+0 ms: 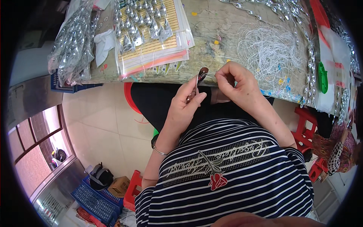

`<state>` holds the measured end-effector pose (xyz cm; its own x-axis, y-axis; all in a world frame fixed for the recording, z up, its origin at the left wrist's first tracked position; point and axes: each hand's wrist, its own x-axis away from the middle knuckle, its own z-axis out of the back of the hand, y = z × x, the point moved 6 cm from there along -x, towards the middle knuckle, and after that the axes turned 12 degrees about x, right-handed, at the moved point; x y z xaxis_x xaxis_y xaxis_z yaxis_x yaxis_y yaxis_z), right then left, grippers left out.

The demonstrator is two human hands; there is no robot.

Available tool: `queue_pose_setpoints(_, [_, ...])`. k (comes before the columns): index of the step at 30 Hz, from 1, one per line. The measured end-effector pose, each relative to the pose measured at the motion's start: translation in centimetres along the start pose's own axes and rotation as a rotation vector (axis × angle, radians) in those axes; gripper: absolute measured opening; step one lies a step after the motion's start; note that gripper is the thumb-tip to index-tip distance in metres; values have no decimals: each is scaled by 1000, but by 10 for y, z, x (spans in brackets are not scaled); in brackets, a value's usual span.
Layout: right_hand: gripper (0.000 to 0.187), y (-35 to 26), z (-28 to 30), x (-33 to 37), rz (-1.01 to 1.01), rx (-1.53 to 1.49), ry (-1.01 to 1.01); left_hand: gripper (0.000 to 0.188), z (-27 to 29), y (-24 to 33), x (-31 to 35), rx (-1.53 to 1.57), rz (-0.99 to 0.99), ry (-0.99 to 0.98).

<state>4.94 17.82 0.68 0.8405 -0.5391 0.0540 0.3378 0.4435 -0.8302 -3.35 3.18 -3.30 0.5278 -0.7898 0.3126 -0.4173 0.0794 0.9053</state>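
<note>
The left hand (182, 107) is clamping a dark glossy piece (203, 73) at the table's (208, 22) near edge while the right hand (239, 81) is pinching, apparently, thin thread (211, 73), best kept lightly taut.

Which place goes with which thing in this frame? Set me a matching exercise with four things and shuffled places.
Things
1. White cord tangle
2. Dark glossy piece
3. Green object
4. Brown box

Places
A. Lower left, beside a red stool
B. Far right, past a silver strand
C. On the table, beyond the right hand
D. Held in the left hand

Pairs: 1-C, 2-D, 3-B, 4-A
</note>
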Motion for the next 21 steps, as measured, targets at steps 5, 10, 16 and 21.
queue_pose_setpoints(5, [8,0,-2,-1,38,60,3,53,1,-2,2,-21,-2,22])
queue_pose_setpoints(10, [9,-2,-2,-1,85,118,30,53,2,0,2,-83,-58,25])
queue_pose_setpoints(16, [9,-3,-3,-2,109,143,42,52,5,-3,3,-139,-97,16])
queue_pose_setpoints(21, [9,-4,-4,-2,114,175,50,53,6,-5,4,-171,-128,13])
